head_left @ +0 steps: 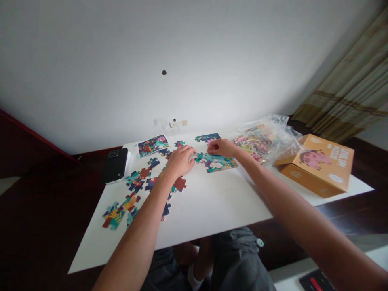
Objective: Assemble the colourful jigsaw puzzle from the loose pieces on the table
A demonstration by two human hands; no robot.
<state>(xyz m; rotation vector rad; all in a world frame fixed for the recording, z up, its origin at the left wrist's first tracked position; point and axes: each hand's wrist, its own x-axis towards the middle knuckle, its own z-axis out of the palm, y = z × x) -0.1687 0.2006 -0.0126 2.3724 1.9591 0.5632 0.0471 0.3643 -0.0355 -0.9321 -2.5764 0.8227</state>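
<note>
A joined section of colourful jigsaw puzzle (217, 162) lies at the middle back of the white table (212, 206). My left hand (179, 161) rests knuckles-up just left of it, fingers curled, fingertips touching its left edge. My right hand (222, 147) sits at the section's upper edge, fingers pinched on a small puzzle piece (210, 151). Loose puzzle pieces (138, 180) lie scattered left of my left forearm, and a small joined cluster (117, 212) sits near the table's left front.
A picture card (152, 145) lies at the back left beside a black phone (115, 165) on a white box. Another joined strip (207, 138) lies at the back. A clear bag of pieces (263, 139) and an orange puzzle box (318, 165) stand at the right. My knees show below the table.
</note>
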